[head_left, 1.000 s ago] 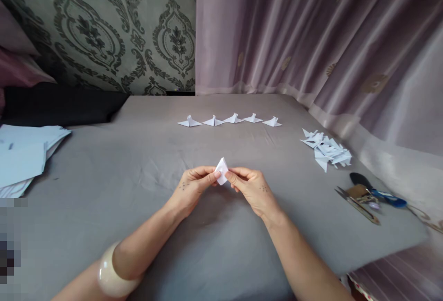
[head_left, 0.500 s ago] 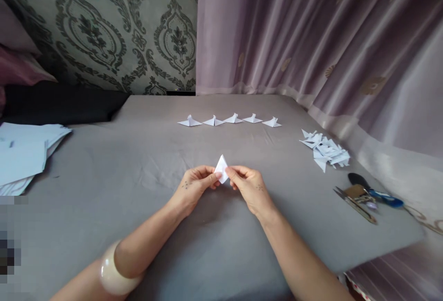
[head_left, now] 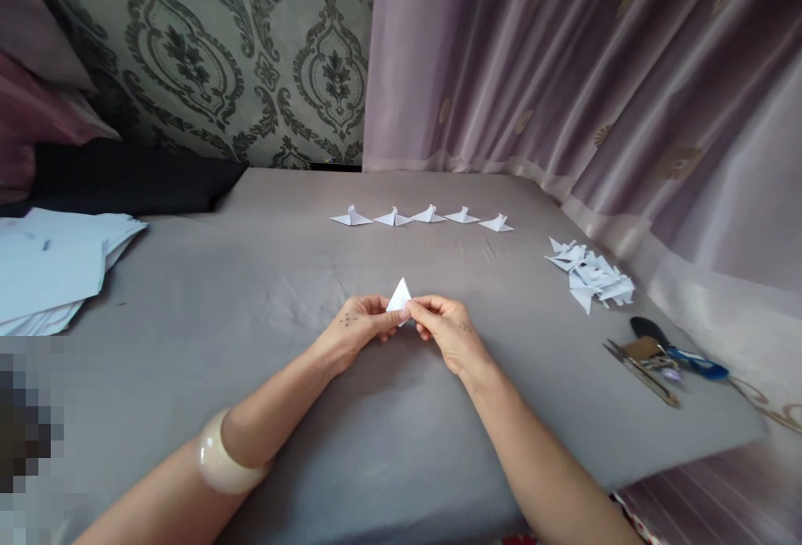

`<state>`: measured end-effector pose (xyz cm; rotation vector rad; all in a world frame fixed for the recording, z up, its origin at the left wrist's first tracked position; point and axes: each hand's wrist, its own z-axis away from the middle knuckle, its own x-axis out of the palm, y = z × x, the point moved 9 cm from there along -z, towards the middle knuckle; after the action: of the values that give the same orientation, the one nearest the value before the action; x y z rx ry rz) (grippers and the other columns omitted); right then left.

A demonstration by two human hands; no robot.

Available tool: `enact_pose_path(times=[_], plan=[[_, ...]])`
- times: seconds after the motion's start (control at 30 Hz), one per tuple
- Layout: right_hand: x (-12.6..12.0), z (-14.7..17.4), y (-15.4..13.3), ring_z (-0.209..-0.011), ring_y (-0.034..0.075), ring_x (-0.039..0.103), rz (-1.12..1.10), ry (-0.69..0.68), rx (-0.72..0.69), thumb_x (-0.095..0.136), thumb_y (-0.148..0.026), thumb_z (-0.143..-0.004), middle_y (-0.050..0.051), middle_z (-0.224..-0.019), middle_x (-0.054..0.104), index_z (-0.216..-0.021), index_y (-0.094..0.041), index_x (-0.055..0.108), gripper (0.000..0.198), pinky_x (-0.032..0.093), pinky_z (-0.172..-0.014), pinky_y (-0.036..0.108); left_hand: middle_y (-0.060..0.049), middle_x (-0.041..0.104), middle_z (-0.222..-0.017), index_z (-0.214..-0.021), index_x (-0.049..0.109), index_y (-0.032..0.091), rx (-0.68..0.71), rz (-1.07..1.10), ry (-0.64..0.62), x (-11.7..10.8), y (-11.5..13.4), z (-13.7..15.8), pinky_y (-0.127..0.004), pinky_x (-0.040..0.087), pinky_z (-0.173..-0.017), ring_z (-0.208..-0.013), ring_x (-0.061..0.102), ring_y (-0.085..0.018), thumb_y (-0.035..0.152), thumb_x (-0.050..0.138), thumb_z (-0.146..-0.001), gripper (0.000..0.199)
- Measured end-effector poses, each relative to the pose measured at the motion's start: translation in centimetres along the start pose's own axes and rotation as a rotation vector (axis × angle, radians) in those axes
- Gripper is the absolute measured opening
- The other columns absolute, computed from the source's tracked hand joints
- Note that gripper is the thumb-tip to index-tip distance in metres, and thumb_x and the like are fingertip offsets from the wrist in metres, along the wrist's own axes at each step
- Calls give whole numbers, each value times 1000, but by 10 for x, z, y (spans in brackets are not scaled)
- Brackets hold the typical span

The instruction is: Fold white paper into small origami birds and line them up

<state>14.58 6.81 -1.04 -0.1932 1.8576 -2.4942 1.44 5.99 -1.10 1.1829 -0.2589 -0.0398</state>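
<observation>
Between my hands, above the grey-covered table (head_left: pixel 251 294), is a small folded piece of white paper (head_left: pixel 399 296), its pointed tip upward. My left hand (head_left: pixel 363 319) pinches it from the left, thumb across its lower part. From the right, my right hand (head_left: pixel 442 323) pinches its lower right edge with thumb and forefinger. The two thumbs nearly meet at the lower part of the paper. Fingers cover the sides and some of the bottom. Beyond my hands, several white folded paper birds (head_left: pixel 430 215) sit in a row.
A heap of folded white paper pieces (head_left: pixel 592 273) lies at the right. Nearer are thread snips (head_left: pixel 642 374) and blue-handled scissors (head_left: pixel 695 361). At the left are stacked paper sheets (head_left: pixel 50 269) and a black cloth (head_left: pixel 131 181). A curtain (head_left: pixel 501 52) borders the table.
My left thumb has slid right and down across the paper, towards the right thumb. Both hands still grip it. The whole view has shifted slightly.
</observation>
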Motion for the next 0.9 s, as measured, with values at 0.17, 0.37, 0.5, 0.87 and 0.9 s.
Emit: enact_pose_path(times=[0.17, 0.37, 0.5, 0.87, 0.9], plan=[[6, -2, 6, -48, 6, 42, -11, -68, 83, 76, -45, -65, -4, -54, 54, -75, -14, 70, 33, 32, -46, 21, -2, 60, -55, -64, 64, 12, 0, -35, -20, -2, -3, -2, -21, 37, -49, -48, 51, -9, 48, 75, -68, 38], [5, -13, 1, -50, 6, 44, 57, -108, 79, 78, -43, -63, -2, -57, 57, -77, -13, 71, 35, 33, -45, 20, -3, 62, -60, -67, 63, 12, -18, -54, -23, -9, -6, -8, -21, 39, -47, -50, 54, -10, 52, 65, -76, 41], [6, -17, -9, -50, 7, 47, 169, -131, 2, 78, -39, -65, -2, -61, 59, -79, -15, 70, 29, 37, -48, 21, -2, 66, -69, -80, 67, 13, 227, -272, -17, -14, 20, -6, -22, 45, -59, -59, 57, -11, 39, 67, -77, 26], [36, 3, -39, -86, 17, 63, 1231, -118, -1000, 43, -7, -91, 6, -98, 70, -89, -20, 69, 30, 45, -78, 30, -6, 65, -95, -93, 67, 19, 726, -918, 300, -37, 54, 4, -25, 51, -69, -81, 63, -16, 17, 51, -85, 18], [36, 4, -37, -87, 18, 63, 1256, -141, -995, 43, -5, -91, 7, -98, 70, -90, -19, 69, 29, 46, -78, 30, -5, 64, -93, -90, 67, 19, 730, -935, 284, -35, 52, 3, -24, 51, -68, -79, 62, -15, 16, 51, -86, 17]])
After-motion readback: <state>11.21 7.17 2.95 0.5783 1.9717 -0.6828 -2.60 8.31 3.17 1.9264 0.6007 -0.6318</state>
